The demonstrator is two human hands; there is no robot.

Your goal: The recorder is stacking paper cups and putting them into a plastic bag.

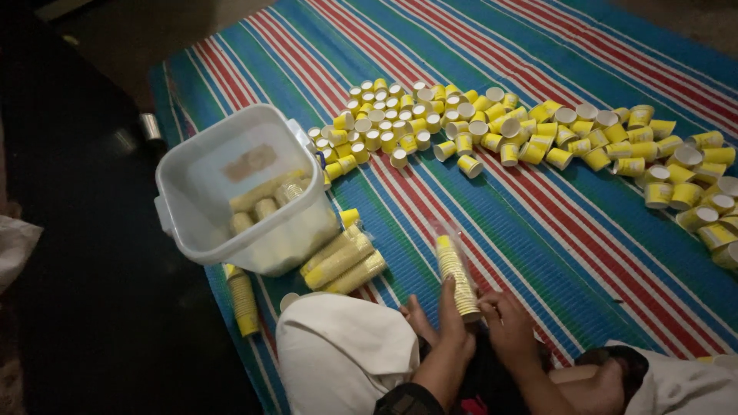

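Note:
My left hand (448, 323) and my right hand (503, 319) both grip the lower end of a stack of small yellow paper cups (455, 273) wrapped in a clear plastic sleeve, held slanted above the striped mat (553, 230). The sleeve's loose top sticks up past the cups. My knees in white cloth frame the hands at the bottom of the view.
A white plastic bin (196, 192) at left holds several sleeved cup stacks. More sleeved stacks (342, 261) lie beside it, and one (244, 301) in front. Many loose yellow cups (477, 127) spread across the mat to the right edge. Dark floor lies left.

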